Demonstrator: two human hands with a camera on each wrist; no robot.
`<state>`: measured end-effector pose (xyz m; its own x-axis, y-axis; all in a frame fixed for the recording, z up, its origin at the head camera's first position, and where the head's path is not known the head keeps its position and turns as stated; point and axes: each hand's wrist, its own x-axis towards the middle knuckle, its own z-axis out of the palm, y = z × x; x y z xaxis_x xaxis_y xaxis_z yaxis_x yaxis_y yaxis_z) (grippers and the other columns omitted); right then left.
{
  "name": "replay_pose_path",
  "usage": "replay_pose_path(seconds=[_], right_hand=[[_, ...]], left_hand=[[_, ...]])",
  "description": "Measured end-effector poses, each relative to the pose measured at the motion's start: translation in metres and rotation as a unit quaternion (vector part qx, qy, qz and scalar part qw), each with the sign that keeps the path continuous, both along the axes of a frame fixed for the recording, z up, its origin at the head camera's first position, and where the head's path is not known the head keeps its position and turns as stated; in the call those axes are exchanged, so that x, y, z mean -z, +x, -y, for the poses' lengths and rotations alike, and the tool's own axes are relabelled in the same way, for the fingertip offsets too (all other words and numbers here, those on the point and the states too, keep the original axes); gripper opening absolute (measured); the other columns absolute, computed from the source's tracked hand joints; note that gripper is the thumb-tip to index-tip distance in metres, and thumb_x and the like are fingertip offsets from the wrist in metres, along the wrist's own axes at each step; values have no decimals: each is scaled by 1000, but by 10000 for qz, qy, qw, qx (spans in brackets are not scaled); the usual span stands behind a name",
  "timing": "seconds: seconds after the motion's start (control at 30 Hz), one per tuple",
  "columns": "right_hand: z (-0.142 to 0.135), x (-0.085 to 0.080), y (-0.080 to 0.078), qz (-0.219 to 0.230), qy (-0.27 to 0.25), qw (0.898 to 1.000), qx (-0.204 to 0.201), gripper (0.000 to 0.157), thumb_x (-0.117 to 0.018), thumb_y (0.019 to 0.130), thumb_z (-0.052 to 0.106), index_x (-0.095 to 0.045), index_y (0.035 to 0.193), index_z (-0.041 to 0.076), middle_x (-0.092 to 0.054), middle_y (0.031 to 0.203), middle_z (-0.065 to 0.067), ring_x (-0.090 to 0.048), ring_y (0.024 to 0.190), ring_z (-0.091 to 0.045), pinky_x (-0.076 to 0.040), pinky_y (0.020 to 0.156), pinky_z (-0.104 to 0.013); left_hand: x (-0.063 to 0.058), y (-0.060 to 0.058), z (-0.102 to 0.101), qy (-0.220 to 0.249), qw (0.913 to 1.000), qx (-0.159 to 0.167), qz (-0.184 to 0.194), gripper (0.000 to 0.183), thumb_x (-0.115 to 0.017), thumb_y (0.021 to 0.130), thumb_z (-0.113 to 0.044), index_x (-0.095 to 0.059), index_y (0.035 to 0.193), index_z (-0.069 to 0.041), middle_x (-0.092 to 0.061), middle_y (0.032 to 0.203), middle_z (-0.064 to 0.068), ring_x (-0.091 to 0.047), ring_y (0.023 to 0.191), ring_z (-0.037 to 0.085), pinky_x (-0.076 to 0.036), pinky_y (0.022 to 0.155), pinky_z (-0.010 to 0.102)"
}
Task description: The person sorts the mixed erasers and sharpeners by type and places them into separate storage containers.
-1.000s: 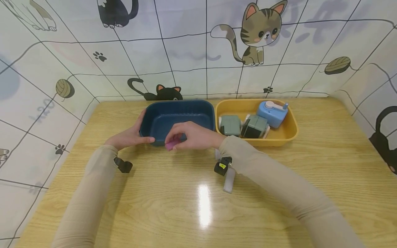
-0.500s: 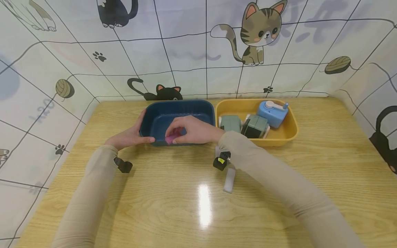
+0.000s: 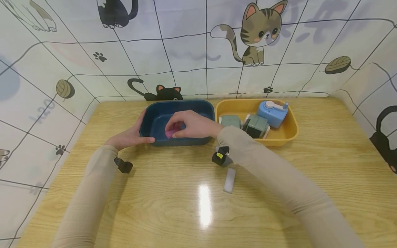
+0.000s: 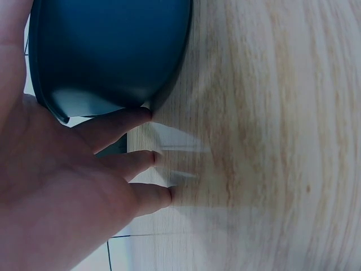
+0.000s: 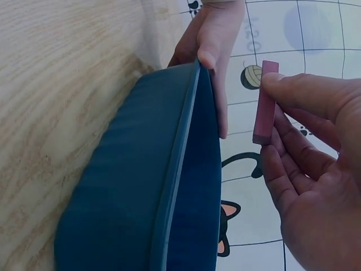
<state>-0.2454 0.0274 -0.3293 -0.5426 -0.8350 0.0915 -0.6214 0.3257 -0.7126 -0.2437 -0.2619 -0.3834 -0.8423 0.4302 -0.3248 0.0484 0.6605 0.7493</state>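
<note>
A dark blue bin (image 3: pixel 158 125) stands at the back of the wooden table. My left hand (image 3: pixel 131 136) rests against its left end, thumb along the front rim. In the left wrist view its spread fingers (image 4: pixel 132 166) reach down to the table. Over the bin, my right hand (image 3: pixel 196 125) pinches a small purple rectangular block (image 5: pixel 266 107) between thumb and fingers. The right wrist view shows this block above the rim level. No object shows on the visible part of the bin floor.
A yellow bin (image 3: pixel 289 136) adjoins on the right. Inside lie two grey-green boxy things (image 3: pixel 256 126) and a light blue box with a white crank (image 3: pixel 271 113). A grey bar (image 3: pixel 229 181) lies on the table in front. Another grey piece is partly hidden under my right wrist.
My right hand has moved away from me with the purple block, from the bin's front edge to over its inside. The left hand and both bins have stayed put.
</note>
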Motion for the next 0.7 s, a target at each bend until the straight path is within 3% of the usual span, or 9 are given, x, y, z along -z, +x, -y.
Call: replay_pose_path(seconds=[0.7], right_hand=[[-15,3,-16,-56,290,9988,398,23,-69,89,9,-69,111,5,-63,105,-5,-58,96,-18,-46,87,-26]], left_hand=[[-1,1,-1,-38,10000,-9,-20,113,-70,88,-37,26,147,-37,22,158,3,7,144,32,-8,110,60]])
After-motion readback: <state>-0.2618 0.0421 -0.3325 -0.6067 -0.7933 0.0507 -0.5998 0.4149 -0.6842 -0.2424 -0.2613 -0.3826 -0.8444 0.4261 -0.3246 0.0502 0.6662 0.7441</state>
